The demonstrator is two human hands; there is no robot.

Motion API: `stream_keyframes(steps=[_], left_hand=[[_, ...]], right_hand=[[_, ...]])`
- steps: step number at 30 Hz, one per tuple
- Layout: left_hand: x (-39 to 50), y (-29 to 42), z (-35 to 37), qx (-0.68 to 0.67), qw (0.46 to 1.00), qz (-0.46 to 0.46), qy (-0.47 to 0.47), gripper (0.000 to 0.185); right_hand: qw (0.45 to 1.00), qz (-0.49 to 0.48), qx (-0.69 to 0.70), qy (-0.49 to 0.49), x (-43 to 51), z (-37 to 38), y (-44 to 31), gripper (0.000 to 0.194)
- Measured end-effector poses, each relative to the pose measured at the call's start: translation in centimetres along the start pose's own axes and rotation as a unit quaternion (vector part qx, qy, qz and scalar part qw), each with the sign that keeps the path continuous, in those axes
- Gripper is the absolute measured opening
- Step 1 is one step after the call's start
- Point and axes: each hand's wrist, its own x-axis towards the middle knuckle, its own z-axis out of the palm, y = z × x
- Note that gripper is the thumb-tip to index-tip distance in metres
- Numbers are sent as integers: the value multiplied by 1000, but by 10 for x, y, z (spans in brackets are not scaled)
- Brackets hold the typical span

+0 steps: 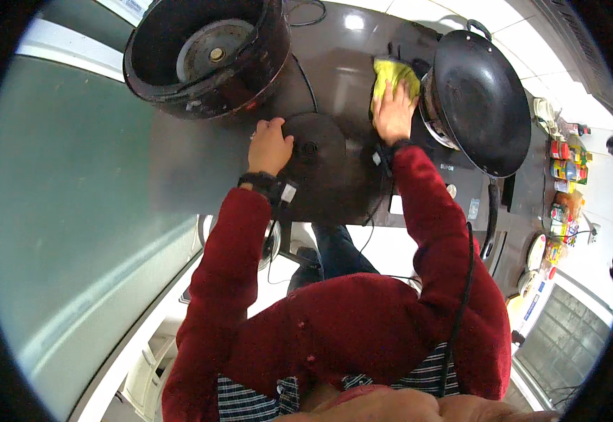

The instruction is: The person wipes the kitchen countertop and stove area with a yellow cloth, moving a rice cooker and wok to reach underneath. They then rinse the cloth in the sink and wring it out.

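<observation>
My right hand (395, 113) presses a crumpled yellow cloth (397, 71) onto the dark countertop (338, 79), just left of a black wok (480, 100). The fingers lie spread over the cloth. My left hand (270, 147) rests at the left rim of a round dark disc (330, 134) with a small knob-like centre. Its thumb stands apart from the curled fingers, and I see nothing held in it. Beyond that hand is a black electric cooker body (243, 87), tilted in view, with a round metal heating plate (193, 53) inside and no inner pot visible.
The wok sits on a gas stove (446, 168), its long handle (491, 216) pointing towards me. A black cord (306, 79) runs across the countertop from behind the cooker. Bottles and packets (568, 169) line the right wall. A green panel (74, 158) borders the left side.
</observation>
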Motion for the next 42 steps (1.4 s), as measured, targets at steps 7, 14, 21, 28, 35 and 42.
stream_keyframes(steps=[7, 14, 21, 28, 35, 42], left_hand=[[12, -3, 5, 8, 998, -59, -11, 45], [22, -14, 27, -67, 996, -47, -20, 50], [5, 6, 12, -180, 980, -68, -48, 56], [-14, 25, -19, -463, 863, -148, -139, 50], [-29, 26, -41, -615, 754, -178, -144, 39], [-22, 32, -60, -681, 696, -179, -142, 33]], right_hand=[[980, -123, 59, -147, -152, -86, -8, 60], [988, -129, 63, -62, -140, -84, -32, 60], [992, -87, 74, -57, -132, -74, -45, 59], [989, -84, 87, -85, -127, -74, -41, 63], [989, -107, 83, -61, -29, -29, -24, 51], [985, -140, 76, -68, 136, 29, -39, 50]])
